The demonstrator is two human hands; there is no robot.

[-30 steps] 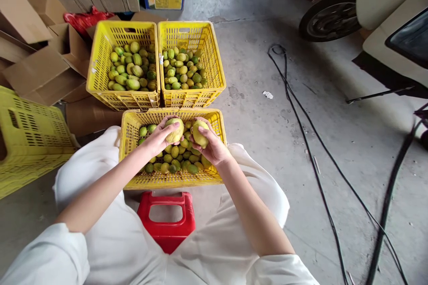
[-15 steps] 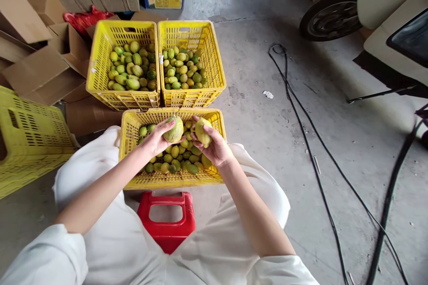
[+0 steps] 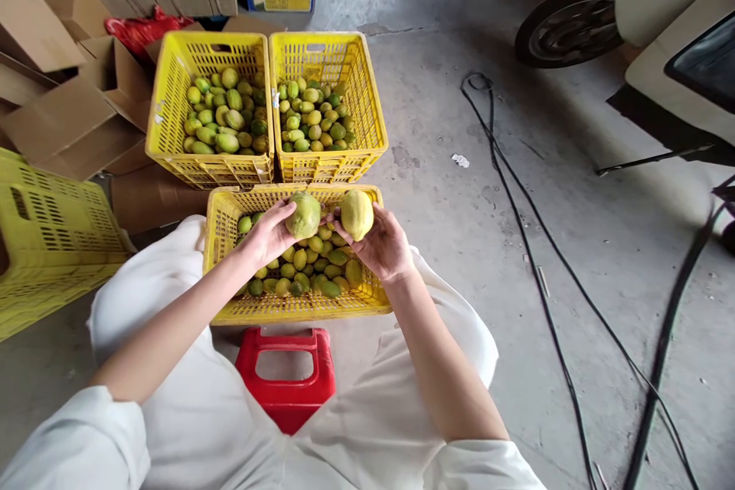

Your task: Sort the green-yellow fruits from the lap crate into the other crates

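Observation:
My left hand is closed around a round, mottled green lemon, thumb on its near side. A smoother, paler yellow lemon rests in my right hand, whose fingers curl under and behind it. Both fruits are held side by side, a small gap apart, above a yellow plastic crate between my knees. Inside that crate lie many green and yellow lemons, partly hidden by my hands.
Beyond stand two more yellow crates, the left crate and the right crate, each with fruit. A red stool sits between my legs. Cardboard boxes and another crate are at left; black cables and a vehicle wheel at right.
My right hand has turned palm upward, bringing its lemon up and slightly right into fuller view. My left hand has risen a little with the green lemon.

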